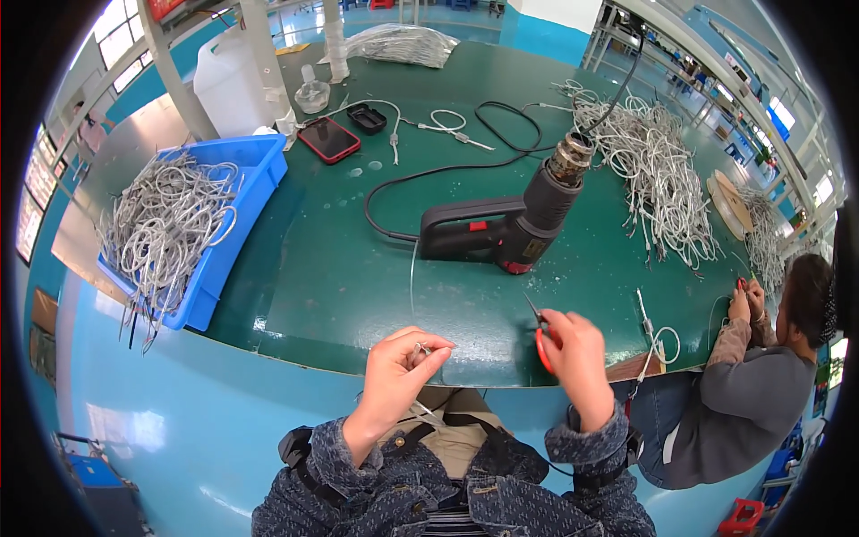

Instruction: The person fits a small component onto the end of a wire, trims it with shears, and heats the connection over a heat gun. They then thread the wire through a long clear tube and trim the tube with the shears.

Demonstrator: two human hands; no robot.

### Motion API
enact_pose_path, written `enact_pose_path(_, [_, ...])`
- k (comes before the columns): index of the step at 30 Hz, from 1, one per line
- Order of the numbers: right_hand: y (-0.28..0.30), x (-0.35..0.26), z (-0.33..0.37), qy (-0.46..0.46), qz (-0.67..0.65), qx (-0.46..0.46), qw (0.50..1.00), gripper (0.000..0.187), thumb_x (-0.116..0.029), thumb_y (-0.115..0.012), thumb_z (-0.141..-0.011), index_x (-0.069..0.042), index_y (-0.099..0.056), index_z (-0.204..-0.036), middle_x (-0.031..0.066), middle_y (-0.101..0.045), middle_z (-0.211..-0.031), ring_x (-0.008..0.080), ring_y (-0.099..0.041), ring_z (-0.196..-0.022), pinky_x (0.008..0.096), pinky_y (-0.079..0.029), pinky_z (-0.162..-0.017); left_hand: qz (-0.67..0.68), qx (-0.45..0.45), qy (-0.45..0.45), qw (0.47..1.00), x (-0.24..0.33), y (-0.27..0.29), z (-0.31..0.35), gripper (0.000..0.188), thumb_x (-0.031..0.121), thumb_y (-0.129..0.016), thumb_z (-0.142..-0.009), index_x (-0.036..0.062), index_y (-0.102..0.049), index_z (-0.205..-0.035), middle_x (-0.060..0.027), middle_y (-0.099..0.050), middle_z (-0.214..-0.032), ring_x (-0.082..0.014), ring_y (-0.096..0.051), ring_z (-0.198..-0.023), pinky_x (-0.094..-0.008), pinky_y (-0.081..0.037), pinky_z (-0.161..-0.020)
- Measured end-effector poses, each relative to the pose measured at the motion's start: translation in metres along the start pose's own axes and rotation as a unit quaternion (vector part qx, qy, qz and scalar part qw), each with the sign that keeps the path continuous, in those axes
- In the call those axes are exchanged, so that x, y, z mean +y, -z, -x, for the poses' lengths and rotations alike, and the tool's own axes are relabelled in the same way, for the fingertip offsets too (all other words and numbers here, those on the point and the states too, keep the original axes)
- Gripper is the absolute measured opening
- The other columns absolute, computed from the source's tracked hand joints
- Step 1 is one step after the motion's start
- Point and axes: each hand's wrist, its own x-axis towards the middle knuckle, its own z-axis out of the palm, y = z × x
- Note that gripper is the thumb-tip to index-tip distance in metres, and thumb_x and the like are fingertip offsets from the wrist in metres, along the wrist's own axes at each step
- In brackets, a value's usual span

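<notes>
Head view shows my left hand (400,361) pinching a thin grey wire (413,268) that runs toward 12 o'clock, while my right hand (574,351) is closed around red-handled pliers (540,338). At 1 o'clock lies the black heat gun (510,224); its nozzle may be hot, and a careless reach could burn me
</notes>
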Motion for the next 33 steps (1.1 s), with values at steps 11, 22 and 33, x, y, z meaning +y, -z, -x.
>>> enact_pose_path(11, [-0.04,-0.068,0.015,0.074,-0.217,-0.002,0.973,0.037,-0.01,-0.075,-0.072,0.0,-0.06,-0.104,0.0116,-0.056,-0.082,0.0265,-0.057,-0.071,0.0348,-0.046,-0.062,0.08,0.006,0.035,0.996,0.008,-0.002,0.005,0.007,-0.002,-0.061,-0.087,-0.0023,-0.065,-0.092,-0.0021,-0.06,-0.089,-0.0039,-0.055,-0.075,-0.017,-0.043,-0.064])
enact_pose_path(22, [-0.04,-0.078,0.016,0.087,-0.188,0.036,0.978,0.038,-0.007,-0.076,-0.07,0.001,-0.061,-0.104,0.0098,-0.055,-0.078,0.0211,-0.055,-0.064,0.0312,-0.044,-0.056,0.081,0.026,0.005,0.996,0.004,-0.006,0.005,0.006,0.001,-0.062,-0.087,-0.0003,-0.067,-0.09,0.0005,-0.06,-0.085,0.0,-0.049,-0.065,-0.0154,-0.039,-0.056])
enact_pose_path(33, [-0.038,-0.076,0.018,0.075,-0.178,0.007,0.981,0.039,-0.019,-0.074,-0.076,-0.001,-0.061,-0.108,0.0104,-0.056,-0.077,0.026,-0.057,-0.064,0.0354,-0.045,-0.056,0.058,0.025,0.001,0.998,0.003,-0.005,0.005,0.005,0.002,-0.064,-0.086,-0.0005,-0.066,-0.089,0.0008,-0.059,-0.083,0.0003,-0.047,-0.064,-0.0155,-0.036,-0.054])
